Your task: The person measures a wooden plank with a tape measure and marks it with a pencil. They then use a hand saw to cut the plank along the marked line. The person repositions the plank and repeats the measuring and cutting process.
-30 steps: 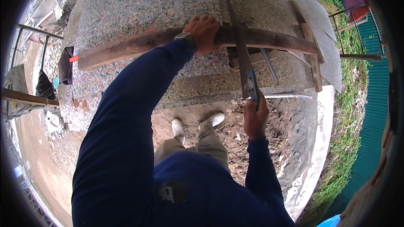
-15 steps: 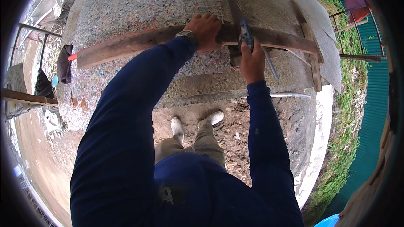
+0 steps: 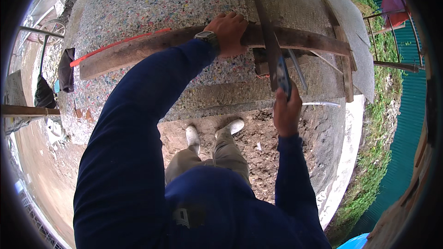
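A long, dark weathered wooden plank [image 3: 124, 53] lies crosswise on a speckled multicoloured board [image 3: 152, 0]. My left hand [image 3: 228, 34], with a watch at the wrist, grips the plank near its middle. My right hand [image 3: 287, 110] is wrapped round the blue and black handle of a handsaw [image 3: 270, 41]. The saw's long blade lies across the plank just right of my left hand, pointing away from me. A red strip [image 3: 108, 45] runs along the plank's far left side. A grey metal tube [image 3: 299, 71] shows beside the saw, under the plank's level.
A short wooden board [image 3: 347, 80] crosses the plank's right end. Dark cloth [image 3: 67, 69], metal rails [image 3: 37, 28] and a wheelbarrow stand at the left. Plants, a red cloth [image 3: 392, 9] and green corrugated sheeting [image 3: 397, 138] line the right. My boots [image 3: 230, 126] are on rough dirt.
My right hand pushed the saw forward from its position a second ago, then drew it back toward me. My left hand stays on the plank, with little movement.
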{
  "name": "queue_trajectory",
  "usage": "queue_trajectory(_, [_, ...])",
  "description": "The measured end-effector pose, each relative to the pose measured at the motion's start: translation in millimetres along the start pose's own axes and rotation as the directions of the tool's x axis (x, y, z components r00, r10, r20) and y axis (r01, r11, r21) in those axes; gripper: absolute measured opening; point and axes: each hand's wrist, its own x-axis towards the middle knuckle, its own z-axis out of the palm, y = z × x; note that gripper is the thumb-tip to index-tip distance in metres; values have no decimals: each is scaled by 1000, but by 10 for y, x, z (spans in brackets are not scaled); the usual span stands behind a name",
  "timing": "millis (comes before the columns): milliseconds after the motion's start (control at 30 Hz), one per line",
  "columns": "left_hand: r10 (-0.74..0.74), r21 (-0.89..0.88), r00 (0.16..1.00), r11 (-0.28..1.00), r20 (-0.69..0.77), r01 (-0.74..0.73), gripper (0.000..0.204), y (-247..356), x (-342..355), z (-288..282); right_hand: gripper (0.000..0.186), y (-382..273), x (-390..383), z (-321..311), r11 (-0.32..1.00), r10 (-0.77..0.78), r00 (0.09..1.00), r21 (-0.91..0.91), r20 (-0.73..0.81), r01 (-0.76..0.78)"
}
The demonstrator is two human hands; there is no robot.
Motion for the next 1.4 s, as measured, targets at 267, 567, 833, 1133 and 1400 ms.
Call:
queue_trajectory(267, [7,-9,1000,1000,11,-6,74,-18,83,-35,37,-136,816,235,996,-91,996,6,-12,91])
queue_trajectory(567, [37,-38,999,999,-13,-37,76,-46,4,-1,48,-103,-1371,-506,942,294,955,160,33,-295])
queue_trajectory(833, [60,-10,996,998,-73,-61,71,-27,113,72,39,-163,1165,206,985,-136,990,-113,-34,131])
queue_trajectory(1133, [22,-32,1000,999,6,-22,81,-48,90,21,52,54,-1466,-461,954,299,954,-17,2,-299])
queue_trajectory(1400, [50,-47,999,998,-2,-50,81,-29,128,42,38,-167,963,248,988,-133,990,-80,-50,129])
